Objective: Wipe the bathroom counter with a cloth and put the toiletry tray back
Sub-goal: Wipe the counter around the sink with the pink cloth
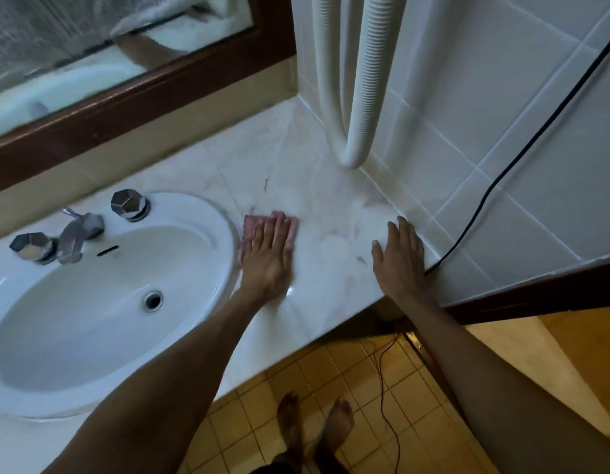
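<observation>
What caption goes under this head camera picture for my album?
Left hand presses a pink cloth on the marble counter beside the sink; right hand rests flat.

My left hand [266, 258] presses flat on the pink cloth [262, 224] on the marble counter [296, 172], just beside the sink [224, 217]. My right hand [401, 258] lies flat, fingers spread, near the tiled wall [502, 131].

Counter [331, 186]: pale veined stone, glossy. Basin [74, 336]: glossy white ceramic. Taps [129, 204]: polished metal. Cloth [252, 224], centre: pink, soft fabric. Hose [365, 97], upper centre: ribbed white plastic. Mirror frame [153, 94]: dark wood.
</observation>
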`<action>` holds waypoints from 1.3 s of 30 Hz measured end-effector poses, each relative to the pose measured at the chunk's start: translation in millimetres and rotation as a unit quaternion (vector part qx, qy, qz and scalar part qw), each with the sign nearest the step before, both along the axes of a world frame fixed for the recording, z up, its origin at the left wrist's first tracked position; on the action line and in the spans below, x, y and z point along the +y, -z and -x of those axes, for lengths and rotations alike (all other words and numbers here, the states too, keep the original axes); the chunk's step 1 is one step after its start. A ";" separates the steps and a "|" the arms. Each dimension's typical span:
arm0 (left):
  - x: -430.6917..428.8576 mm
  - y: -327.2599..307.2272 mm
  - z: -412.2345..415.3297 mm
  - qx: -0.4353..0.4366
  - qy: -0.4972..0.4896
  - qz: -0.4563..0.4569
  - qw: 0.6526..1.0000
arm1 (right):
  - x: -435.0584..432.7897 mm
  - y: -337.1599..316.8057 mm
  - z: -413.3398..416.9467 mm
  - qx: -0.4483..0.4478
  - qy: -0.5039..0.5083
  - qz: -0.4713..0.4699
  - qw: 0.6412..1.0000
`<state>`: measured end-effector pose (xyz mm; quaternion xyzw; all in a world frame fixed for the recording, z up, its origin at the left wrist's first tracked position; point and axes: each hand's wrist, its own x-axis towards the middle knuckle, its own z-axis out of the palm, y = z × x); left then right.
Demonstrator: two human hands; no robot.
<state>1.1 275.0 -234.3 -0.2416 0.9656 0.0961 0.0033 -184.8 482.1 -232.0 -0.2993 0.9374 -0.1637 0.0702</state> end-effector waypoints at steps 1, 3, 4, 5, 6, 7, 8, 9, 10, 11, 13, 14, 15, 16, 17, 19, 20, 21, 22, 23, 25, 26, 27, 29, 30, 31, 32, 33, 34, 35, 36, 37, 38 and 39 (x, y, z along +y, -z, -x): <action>1.1 0.6 11.9 0.001 -0.049 -0.017 0.999 | -0.3 3.2 -1.5 0.001 0.002 0.000 1.000; 8.2 4.1 22.6 0.004 -0.121 -0.060 0.991 | 0.4 8.2 -3.0 0.005 0.004 0.004 1.000; 14.9 2.2 19.1 0.013 -0.139 -0.076 0.987 | 0.5 9.9 -3.0 0.008 0.005 0.009 1.000; 23.7 0.5 10.7 0.023 -0.137 -0.081 0.987 | 1.0 10.8 -3.3 0.011 0.008 0.014 1.000; 35.0 -0.4 -2.5 0.026 -0.121 -0.076 0.989 | 1.8 11.5 -4.4 0.014 0.012 0.019 1.000; 45.8 -0.1 -16.6 0.025 -0.098 -0.073 0.992 | 2.9 12.0 -5.6 0.019 0.016 0.024 0.999; 51.9 -0.5 -28.6 0.027 -0.078 -0.074 0.994 | 3.4 12.9 -7.4 0.027 0.020 0.028 0.999; 50.7 0.3 -34.1 0.032 -0.065 -0.078 0.994 | 3.6 13.2 -8.7 0.034 0.025 0.031 0.999; 45.4 0.2 -32.4 0.035 -0.069 -0.079 0.994 | 3.5 13.6 -9.6 0.040 0.028 0.032 0.998; 38.0 1.0 -24.5 0.031 -0.089 -0.073 0.993 | 3.7 14.1 -10.0 0.043 0.030 0.032 0.998; 16.9 1.3 6.3 0.035 -0.138 -0.057 0.988 | 2.7 14.3 -9.1 0.052 0.029 0.033 0.998; 4.9 -1.3 24.2 0.027 -0.162 -0.072 0.984 | 2.1 14.3 -8.2 0.054 0.030 0.034 0.997; -5.9 -0.9 41.4 0.024 -0.190 -0.096 0.977 | 1.8 14.4 -7.2 0.056 0.032 0.036 0.997; -12.8 0.8 54.5 0.021 -0.215 -0.118 0.969 | 1.4 15.0 -6.6 0.058 0.032 0.038 0.997; -13.0 2.9 61.8 0.024 -0.231 -0.123 0.965 | 1.6 15.3 -6.8 0.061 0.033 0.041 0.997; 2.9 4.0 57.1 0.029 -0.189 -0.100 0.976 | 1.5 15.1 -6.1 0.061 0.036 0.047 0.996; 15.5 3.7 46.3 0.028 -0.132 -0.083 0.987 | 1.8 14.8 -5.6 0.060 0.039 0.049 0.996; 26.9 4.7 32.2 0.028 -0.071 -0.072 0.994 | 2.1 14.5 -5.7 0.060 0.042 0.051 0.996; 34.0 3.8 17.0 0.027 -0.026 -0.075 0.996 | 1.9 14.6 -6.9 0.061 0.042 0.053 0.996; 33.4 2.5 8.1 0.033 0.007 -0.082 0.996 | 1.3 14.7 -7.7 0.060 0.043 0.054 0.996; 16.2 3.4 11.9 0.028 0.027 -0.079 0.996 | 1.3 14.7 -8.0 0.054 0.052 0.058 0.996; 6.5 6.3 21.7 0.014 0.015 -0.062 0.998 | 1.9 15.0 -8.1 0.055 0.053 0.058 0.995; -3.5 9.1 37.5 0.004 -0.005 -0.051 0.999 | 2.3 15.2 -8.5 0.057 0.049 0.057 0.996; -19.4 10.0 81.5 0.002 -0.057 -0.074 0.996 | 1.6 14.9 -6.3 0.059 0.047 0.052 0.996; -19.9 9.4 103.5 0.004 -0.079 -0.095 0.992 | 1.1 15.0 -5.6 0.058 0.049 0.050 0.996; -13.6 6.9 122.0 0.005 -0.085 -0.108 0.990 | 0.7 15.4 -6.3 0.058 0.051 0.050 0.996; -2.0 3.2 133.5 0.006 -0.065 -0.114 0.991 | -0.1 16.0 -7.5 0.059 0.052 0.050 0.996; 12.6 1.8 139.1 0.012 -0.017 -0.120 0.993 | -0.2 16.2 -7.6 0.059 0.052 0.048 0.996; 28.7 -0.3 135.4 0.017 0.053 -0.121 0.991 | 0.3 16.0 -7.8 0.057 0.051 0.048 0.996; 41.4 -3.9 124.6 0.018 0.129 -0.111 0.985 | 0.0 15.3 -7.6 0.055 0.049 0.049 0.996; 47.5 -5.0 109.4 0.017 0.190 -0.100 0.977 | 0.0 14.9 -7.4 0.056 0.046 0.050 0.996; 45.5 -3.0 93.5 0.017 0.230 -0.090 0.969 | -0.2 14.8 -6.9 0.056 0.045 0.050 0.996; 37.4 -2.6 79.1 0.017 0.257 -0.085 0.963 | -0.4 14.6 -6.3 0.053 0.047 0.050 0.996; 24.3 -3.3 68.3 0.013 0.276 -0.077 0.958 | -0.7 14.3 -6.5 0.050 0.050 0.050 0.996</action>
